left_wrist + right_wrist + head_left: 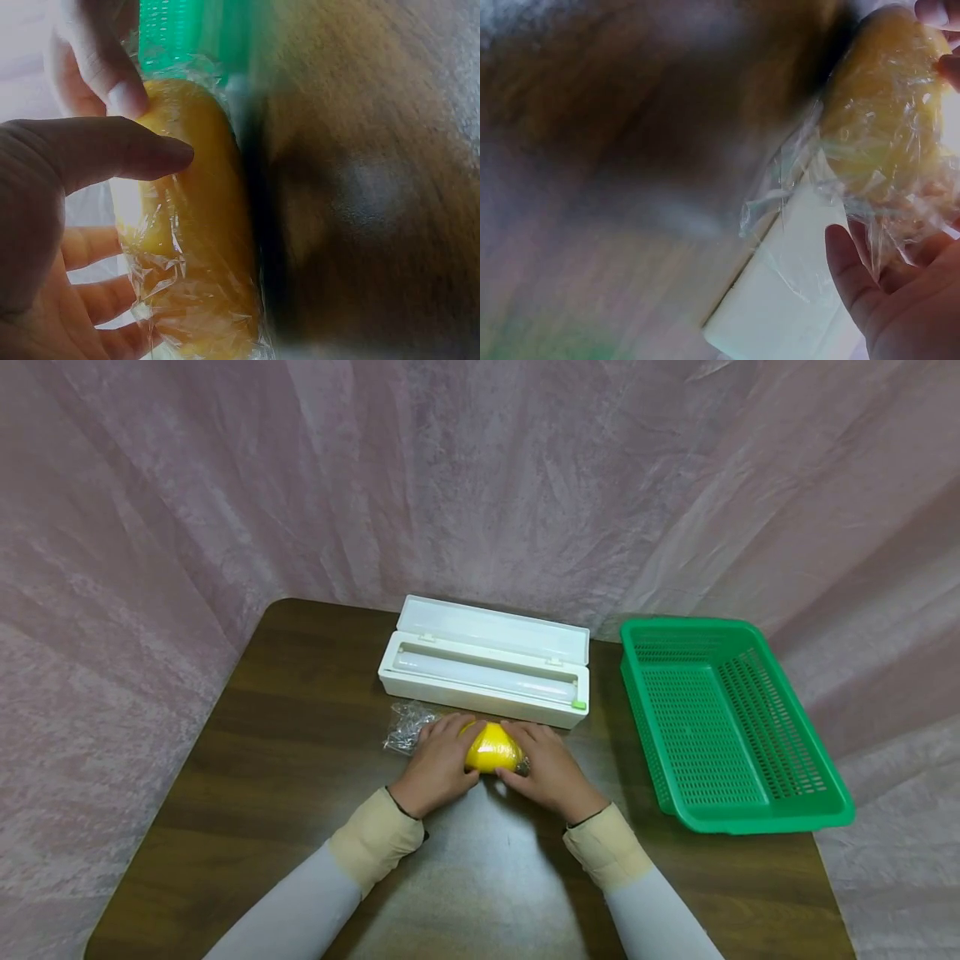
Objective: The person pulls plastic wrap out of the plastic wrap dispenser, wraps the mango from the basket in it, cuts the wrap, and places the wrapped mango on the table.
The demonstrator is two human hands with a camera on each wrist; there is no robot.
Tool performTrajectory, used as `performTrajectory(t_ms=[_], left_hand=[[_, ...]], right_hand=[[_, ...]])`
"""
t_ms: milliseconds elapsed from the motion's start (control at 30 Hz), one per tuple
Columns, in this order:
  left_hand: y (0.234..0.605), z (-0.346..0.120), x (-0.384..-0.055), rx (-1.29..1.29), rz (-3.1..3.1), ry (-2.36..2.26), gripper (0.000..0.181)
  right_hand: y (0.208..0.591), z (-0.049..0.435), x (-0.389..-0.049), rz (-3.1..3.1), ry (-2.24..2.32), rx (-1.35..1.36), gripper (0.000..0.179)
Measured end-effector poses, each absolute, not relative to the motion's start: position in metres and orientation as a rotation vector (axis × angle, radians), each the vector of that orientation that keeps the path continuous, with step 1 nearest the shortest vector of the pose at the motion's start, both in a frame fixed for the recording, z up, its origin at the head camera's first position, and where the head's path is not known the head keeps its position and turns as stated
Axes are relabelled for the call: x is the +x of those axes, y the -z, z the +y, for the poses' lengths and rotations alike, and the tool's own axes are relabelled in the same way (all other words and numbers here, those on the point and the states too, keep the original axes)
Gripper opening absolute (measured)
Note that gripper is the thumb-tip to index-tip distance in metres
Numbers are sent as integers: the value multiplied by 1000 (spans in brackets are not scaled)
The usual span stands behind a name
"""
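A smooth, oblong yellow object (493,748), wrapped in clear cling film, lies on the table between both hands; its exact kind is unclear under the wrap. My left hand (442,764) holds its left end, with the thumb (161,154) on the near side and other fingers on the far side. Around the right end is my right hand (547,770). One right fingertip (129,99) touches the wrapped surface. The right thumb (844,251) stands a little off it, beside loose film (780,187). More crumpled film (408,727) sticks out past the left hand.
Just behind the hands stands a white cling film dispenser (480,697), its lid (491,628) raised, a film roll (483,677) inside and a green slider (578,704) at the right. A green basket (652,735) sits at the right of the wooden table (247,768). Behind hangs a pinkish curtain (480,485).
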State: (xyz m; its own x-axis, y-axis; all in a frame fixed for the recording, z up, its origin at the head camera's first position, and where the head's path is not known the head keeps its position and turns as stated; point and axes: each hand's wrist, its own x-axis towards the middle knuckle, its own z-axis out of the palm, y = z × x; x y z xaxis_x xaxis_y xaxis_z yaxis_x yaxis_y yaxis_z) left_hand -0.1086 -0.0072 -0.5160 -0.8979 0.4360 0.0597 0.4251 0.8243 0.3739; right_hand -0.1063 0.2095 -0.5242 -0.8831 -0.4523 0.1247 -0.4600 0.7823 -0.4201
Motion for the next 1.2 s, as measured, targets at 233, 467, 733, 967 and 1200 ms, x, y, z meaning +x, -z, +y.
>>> performTrajectory(t_ms=[233, 467, 733, 967, 1200], left_hand=[[518, -2, -109, 715, 2980, -577, 82], [524, 2, -113, 735, 2939, -505, 95], [525, 2, -113, 779, 2968, -494, 90], [520, -3, -113, 771, 2951, -587, 93], [512, -9, -111, 745, 2970, -656, 93]], right_hand=[[523, 209, -102, -2904, -739, 787, 71], [526, 208, -99, -2848, -729, 840, 68], [524, 211, -95, -2779, -792, 836, 67], [523, 231, -92, -2631, -1088, 497, 57], [522, 239, -85, -2606, -1580, 160, 58]])
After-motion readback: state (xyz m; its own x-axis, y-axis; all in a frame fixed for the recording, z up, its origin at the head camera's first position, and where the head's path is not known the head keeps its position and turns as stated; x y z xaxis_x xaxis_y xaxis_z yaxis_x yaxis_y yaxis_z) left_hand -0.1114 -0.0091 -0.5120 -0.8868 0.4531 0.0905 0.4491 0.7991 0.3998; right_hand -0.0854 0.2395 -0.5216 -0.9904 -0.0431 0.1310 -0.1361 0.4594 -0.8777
